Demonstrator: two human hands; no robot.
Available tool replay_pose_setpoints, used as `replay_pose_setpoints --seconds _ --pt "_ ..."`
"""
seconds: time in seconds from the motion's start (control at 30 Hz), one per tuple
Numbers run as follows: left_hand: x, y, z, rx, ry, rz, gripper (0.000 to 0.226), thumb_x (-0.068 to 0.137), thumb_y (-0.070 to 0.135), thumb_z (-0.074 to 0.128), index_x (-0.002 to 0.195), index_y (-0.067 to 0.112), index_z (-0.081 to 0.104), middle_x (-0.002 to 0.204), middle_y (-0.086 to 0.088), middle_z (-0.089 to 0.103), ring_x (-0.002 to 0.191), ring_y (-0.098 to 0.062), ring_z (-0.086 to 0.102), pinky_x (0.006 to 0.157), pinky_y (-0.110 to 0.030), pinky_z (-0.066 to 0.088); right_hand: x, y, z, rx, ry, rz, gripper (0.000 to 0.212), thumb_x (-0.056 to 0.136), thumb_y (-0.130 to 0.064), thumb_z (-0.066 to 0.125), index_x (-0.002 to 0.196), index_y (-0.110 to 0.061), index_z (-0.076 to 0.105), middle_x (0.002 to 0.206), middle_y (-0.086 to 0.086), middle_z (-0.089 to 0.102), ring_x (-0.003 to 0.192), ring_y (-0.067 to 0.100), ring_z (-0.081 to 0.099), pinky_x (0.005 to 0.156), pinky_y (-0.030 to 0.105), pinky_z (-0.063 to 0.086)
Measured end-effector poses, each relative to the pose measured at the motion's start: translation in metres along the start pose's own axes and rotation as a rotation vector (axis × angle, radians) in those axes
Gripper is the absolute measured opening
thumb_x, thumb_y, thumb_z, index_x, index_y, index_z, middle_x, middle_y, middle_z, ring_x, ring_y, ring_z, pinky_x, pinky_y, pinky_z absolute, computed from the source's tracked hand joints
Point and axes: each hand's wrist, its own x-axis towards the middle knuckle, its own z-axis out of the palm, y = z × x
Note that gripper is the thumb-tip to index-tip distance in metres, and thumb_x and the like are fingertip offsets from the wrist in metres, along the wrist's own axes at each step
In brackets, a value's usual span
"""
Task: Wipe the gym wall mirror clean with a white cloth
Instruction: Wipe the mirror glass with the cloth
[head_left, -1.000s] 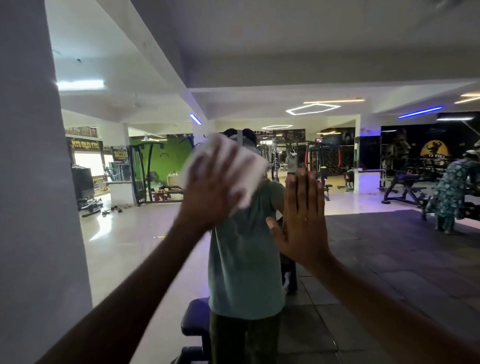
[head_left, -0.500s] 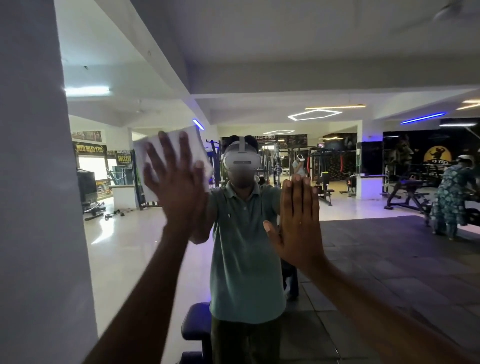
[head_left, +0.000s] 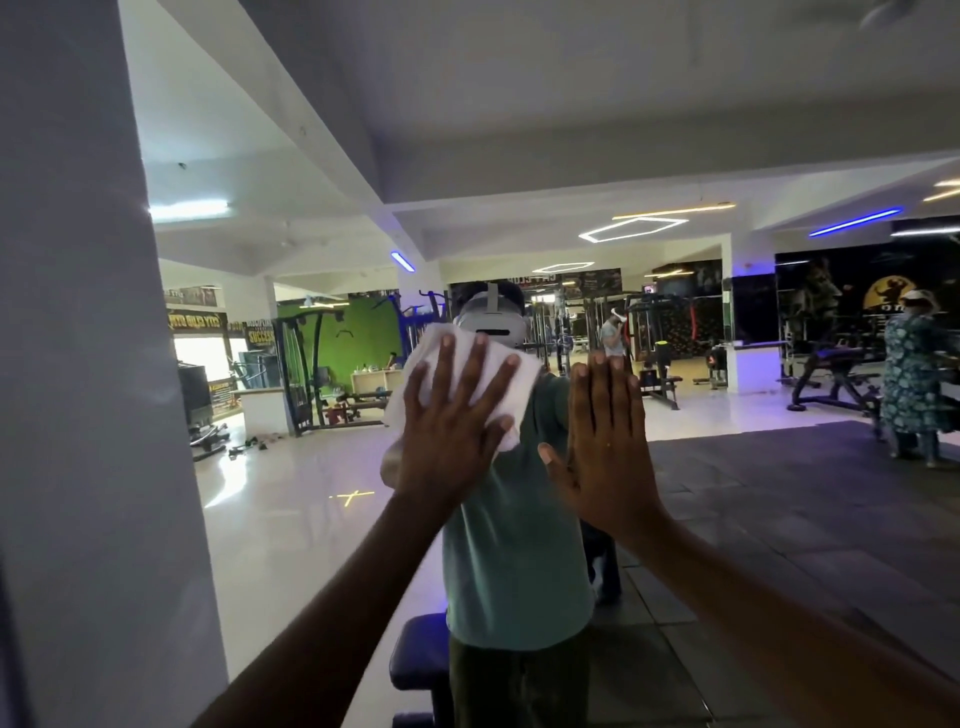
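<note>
The wall mirror (head_left: 727, 519) fills most of the view and reflects the gym and my own body in a green shirt. My left hand (head_left: 452, 426) presses a white cloth (head_left: 498, 364) flat against the glass at centre, fingers spread and straight over it. Just to its right, my right hand (head_left: 608, 441) lies flat on the bare glass, fingers together and pointing up, holding nothing.
A white wall or pillar (head_left: 78, 415) borders the mirror on the left. A dark padded bench (head_left: 421, 660) stands low in front of me. In the reflection, gym machines and another person (head_left: 914, 384) stand at the far right.
My left hand has carried the cloth from the centre out to the left and back right to the centre of the glass. My right hand has stayed flat in place.
</note>
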Motion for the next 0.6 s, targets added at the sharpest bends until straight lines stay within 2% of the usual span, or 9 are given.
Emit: replay_pose_setpoints --seconds 0.1,0.17,0.33,0.4,0.53,0.6 --pt "0.027 -0.007 -0.006 0.004 0.051 -0.2 0.065 0.109 0.051 0.036 0.168 0.031 0.018 0.177 -0.006 0.007 0.162 -0.037 0.002 0.126 -0.058 0.013 0.0 0.002 0.003 -0.006 -0.004 -0.006 0.096 0.102 -0.055 0.054 0.165 0.005 0.012 0.174 0.027 -0.001 0.162 0.046 0.002 0.13 0.061 0.014" --pt "0.025 0.01 -0.002 -0.048 0.047 -0.256 0.066 0.108 0.05 0.036 0.168 0.031 0.015 0.177 -0.008 0.003 0.162 -0.039 -0.002 0.127 -0.059 0.009 0.0 0.003 0.005 -0.011 -0.012 -0.005 0.097 0.103 -0.056 0.053 0.165 0.004 0.011 0.175 0.027 -0.002 0.162 0.046 0.001 0.13 0.061 0.014" --pt "-0.014 0.013 0.004 -0.021 -0.006 -0.032 0.069 0.105 0.049 0.046 0.167 0.03 0.022 0.176 -0.008 0.008 0.162 -0.04 0.004 0.125 -0.062 0.018 0.0 0.003 0.006 -0.012 -0.014 -0.002 0.095 0.104 -0.056 0.05 0.165 0.005 0.012 0.174 0.028 -0.001 0.162 0.046 0.001 0.131 0.06 0.012" --pt "-0.001 -0.001 -0.001 0.035 0.007 -0.03 0.068 0.106 0.051 0.044 0.167 0.032 0.022 0.176 -0.006 0.009 0.162 -0.038 0.006 0.125 -0.059 0.018 0.0 0.002 0.006 -0.008 -0.009 -0.001 0.095 0.103 -0.055 0.052 0.165 0.006 0.013 0.174 0.028 0.0 0.162 0.046 0.001 0.131 0.061 0.013" --pt "0.031 -0.006 -0.007 -0.013 0.085 -0.308 0.066 0.108 0.051 0.032 0.168 0.03 0.015 0.176 -0.009 0.005 0.162 -0.039 0.001 0.127 -0.058 0.011 0.0 0.002 0.004 0.001 -0.001 -0.003 0.096 0.102 -0.055 0.052 0.165 0.005 0.012 0.174 0.028 0.0 0.162 0.047 0.001 0.129 0.063 0.015" --pt "0.026 0.019 -0.002 -0.062 0.085 -0.341 0.068 0.107 0.049 0.037 0.168 0.029 0.016 0.176 -0.011 0.003 0.161 -0.042 -0.002 0.127 -0.06 0.007 -0.001 0.001 0.004 0.015 0.0 -0.007 0.096 0.102 -0.054 0.053 0.165 0.006 0.011 0.174 0.028 -0.001 0.162 0.047 0.001 0.129 0.064 0.016"
